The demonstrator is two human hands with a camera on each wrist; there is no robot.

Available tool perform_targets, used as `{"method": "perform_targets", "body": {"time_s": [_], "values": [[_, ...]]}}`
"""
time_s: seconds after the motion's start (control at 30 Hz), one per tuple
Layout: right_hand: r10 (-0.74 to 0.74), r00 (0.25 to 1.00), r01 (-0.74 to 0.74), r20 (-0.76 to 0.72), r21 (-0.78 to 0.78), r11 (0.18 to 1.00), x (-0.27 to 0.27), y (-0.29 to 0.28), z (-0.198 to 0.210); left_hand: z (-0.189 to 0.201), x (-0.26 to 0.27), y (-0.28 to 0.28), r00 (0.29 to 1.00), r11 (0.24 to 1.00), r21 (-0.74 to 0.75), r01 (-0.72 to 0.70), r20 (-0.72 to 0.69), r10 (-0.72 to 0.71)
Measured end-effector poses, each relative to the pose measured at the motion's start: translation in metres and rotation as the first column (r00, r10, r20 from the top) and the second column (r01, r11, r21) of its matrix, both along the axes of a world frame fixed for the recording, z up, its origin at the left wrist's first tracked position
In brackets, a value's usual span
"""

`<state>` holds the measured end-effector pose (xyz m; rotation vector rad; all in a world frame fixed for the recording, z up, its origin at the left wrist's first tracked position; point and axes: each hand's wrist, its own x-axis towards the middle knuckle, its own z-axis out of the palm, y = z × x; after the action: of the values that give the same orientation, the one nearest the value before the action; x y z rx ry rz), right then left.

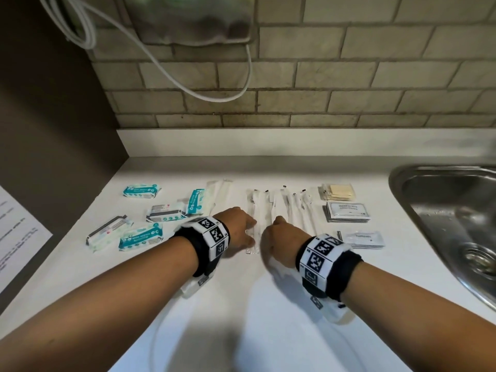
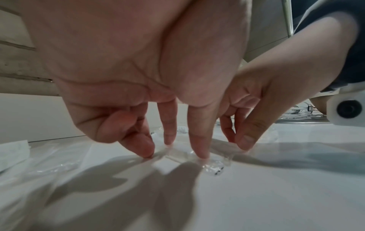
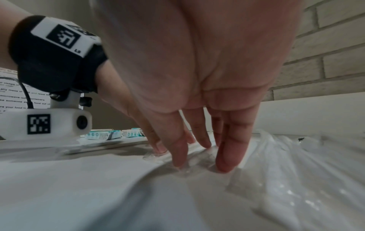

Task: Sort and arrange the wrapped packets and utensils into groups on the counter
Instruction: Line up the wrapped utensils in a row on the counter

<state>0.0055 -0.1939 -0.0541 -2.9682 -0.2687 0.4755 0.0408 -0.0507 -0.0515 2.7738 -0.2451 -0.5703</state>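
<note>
A long clear-wrapped white utensil [image 1: 252, 237] lies on the white counter [image 1: 268, 304] at the left end of a row of similar wrapped utensils [image 1: 291, 208]. My left hand [image 1: 241, 226] comes down on it from the left, and its fingertips [image 2: 199, 154] press on the crinkled wrapper [image 2: 177, 157]. My right hand [image 1: 276, 237] meets it from the right; its straight fingers [image 3: 229, 156] touch the clear wrappers [image 3: 286, 164]. Neither hand is closed around anything. Several teal and white packets [image 1: 141, 236] lie scattered to the left.
Flat sachets are stacked at the right: a yellowish pack [image 1: 336, 193], shampoo sachets [image 1: 347, 212] and toothpaste sachets [image 1: 363, 238]. A steel sink [image 1: 442, 210] is sunk into the counter's right end. A printed sheet [image 1: 16, 232] hangs at the left. A brick wall stands behind.
</note>
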Motion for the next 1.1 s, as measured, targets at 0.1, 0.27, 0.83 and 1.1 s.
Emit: {"method": "perform_targets", "body": {"time_s": [0.1, 0.27, 0.83, 1.1], "values": [[0.030, 0.999, -0.031, -0.011, -0.012, 0.999, 0.000, 0.001, 0.003, 0.003, 0.001, 0.002, 1.000, 1.000, 0.015, 0.018, 0.003, -0.018], [0.046, 0.999, -0.046, -0.020, -0.011, 0.999, 0.001, 0.002, 0.004, 0.004, -0.001, 0.004, 0.999, 0.999, 0.029, 0.044, 0.001, -0.044], [0.086, 0.995, -0.088, -0.057, -0.024, 0.996, 0.005, -0.001, 0.002, 0.005, -0.006, 0.001, 1.000, 1.000, 0.014, 0.001, 0.005, -0.001], [0.117, 0.992, -0.116, -0.041, 0.015, 0.993, 0.001, -0.007, 0.006, 0.013, -0.007, 0.002, 0.998, 0.999, 0.032, 0.019, 0.066, -0.021]]}}
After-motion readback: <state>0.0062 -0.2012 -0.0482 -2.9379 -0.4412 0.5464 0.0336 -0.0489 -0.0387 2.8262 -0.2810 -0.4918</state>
